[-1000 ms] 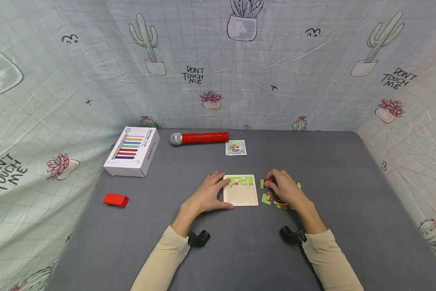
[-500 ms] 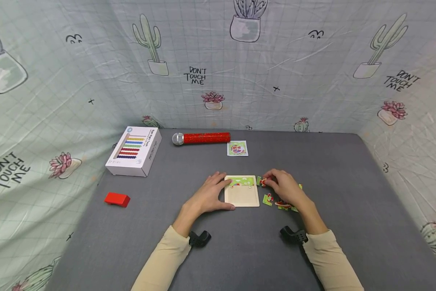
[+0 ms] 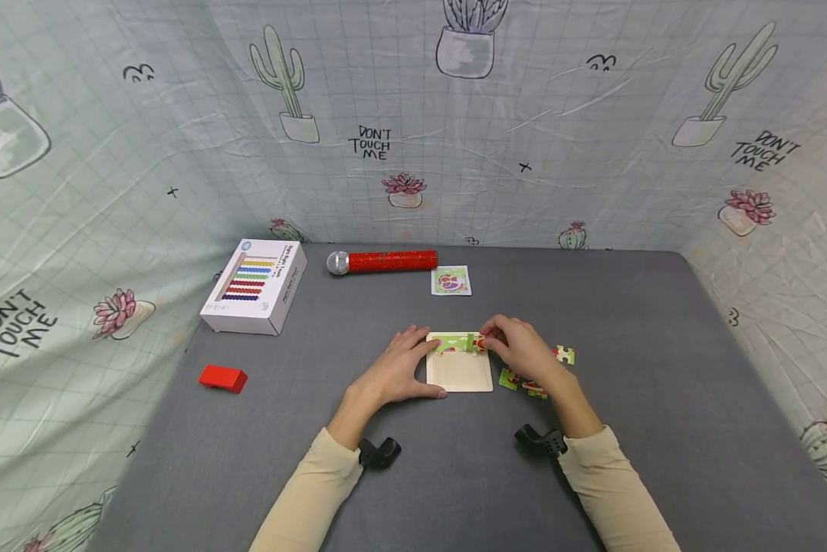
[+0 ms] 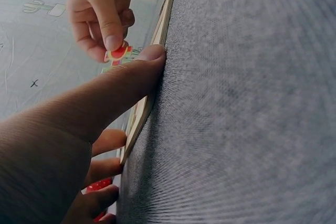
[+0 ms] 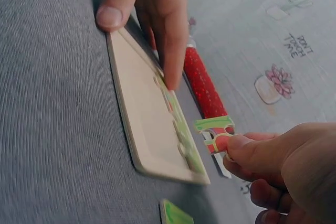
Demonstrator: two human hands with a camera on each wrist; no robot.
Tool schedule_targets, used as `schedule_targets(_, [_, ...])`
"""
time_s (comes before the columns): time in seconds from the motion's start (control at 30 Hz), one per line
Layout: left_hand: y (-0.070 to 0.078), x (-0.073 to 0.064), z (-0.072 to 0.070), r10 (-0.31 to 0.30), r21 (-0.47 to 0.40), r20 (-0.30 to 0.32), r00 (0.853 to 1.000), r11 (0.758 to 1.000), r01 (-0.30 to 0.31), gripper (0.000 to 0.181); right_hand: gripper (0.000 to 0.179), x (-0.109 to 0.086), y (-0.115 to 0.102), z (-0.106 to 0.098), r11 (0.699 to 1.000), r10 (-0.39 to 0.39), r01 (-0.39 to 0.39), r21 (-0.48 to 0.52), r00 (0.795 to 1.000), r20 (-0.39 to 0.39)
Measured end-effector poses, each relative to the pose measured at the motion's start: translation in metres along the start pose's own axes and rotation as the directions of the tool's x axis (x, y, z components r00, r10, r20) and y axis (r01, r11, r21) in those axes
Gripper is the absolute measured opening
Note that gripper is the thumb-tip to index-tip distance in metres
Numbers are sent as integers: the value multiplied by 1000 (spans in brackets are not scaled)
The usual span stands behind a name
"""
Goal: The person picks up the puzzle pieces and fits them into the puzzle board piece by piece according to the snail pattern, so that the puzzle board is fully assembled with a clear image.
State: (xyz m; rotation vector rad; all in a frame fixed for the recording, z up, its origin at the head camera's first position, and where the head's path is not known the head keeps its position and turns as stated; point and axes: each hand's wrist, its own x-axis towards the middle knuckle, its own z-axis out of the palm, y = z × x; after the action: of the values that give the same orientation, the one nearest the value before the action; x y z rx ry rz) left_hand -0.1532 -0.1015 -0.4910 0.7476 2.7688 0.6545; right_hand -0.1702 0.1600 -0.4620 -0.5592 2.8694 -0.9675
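My left hand (image 3: pixel 402 368) steadies a square wooden puzzle tray (image 3: pixel 457 376), thumb straight at its near left corner and fingers spread along the far left. A row of joined green puzzle pieces (image 5: pixel 178 124) fills the tray's far strip; the rest shows bare wood. Between right thumb and fingers, my right hand (image 3: pixel 523 351) pinches a green and red puzzle piece (image 5: pixel 215 132), held above the tray's far right corner. In the head view, loose puzzle pieces (image 3: pixel 509 379) lie right of the tray, partly hidden by the right hand and wrist.
Behind the tray lie a glittery red microphone (image 3: pixel 392 261) and a small picture card (image 3: pixel 451 281). A white box (image 3: pixel 241 295) with an abacus picture stands at the back left, and a red block (image 3: pixel 223 378) lies in front of it. Printed cloth hangs beyond the table.
The right hand has moved left from the loose pieces, carrying the puzzle piece over the tray's far right corner. The left hand has stayed on the tray.
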Motion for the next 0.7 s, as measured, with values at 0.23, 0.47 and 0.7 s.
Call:
schedule_targets(0.23, [0,1,0,1,15,-5,1000,1000,-1,93,13,6,-11,9,999,-38,38,4,999,11])
schedule_targets(0.47, [1,0,-1,12,17,-7,1000,1000,-12,93,9,9,-18,20,996,-85,85,4,996,4])
schedule_targets(0.7, [0,1,0,3,11,-3,1000,1000,-3,94,9,10,-21,30,994,-107,106,20,994,15])
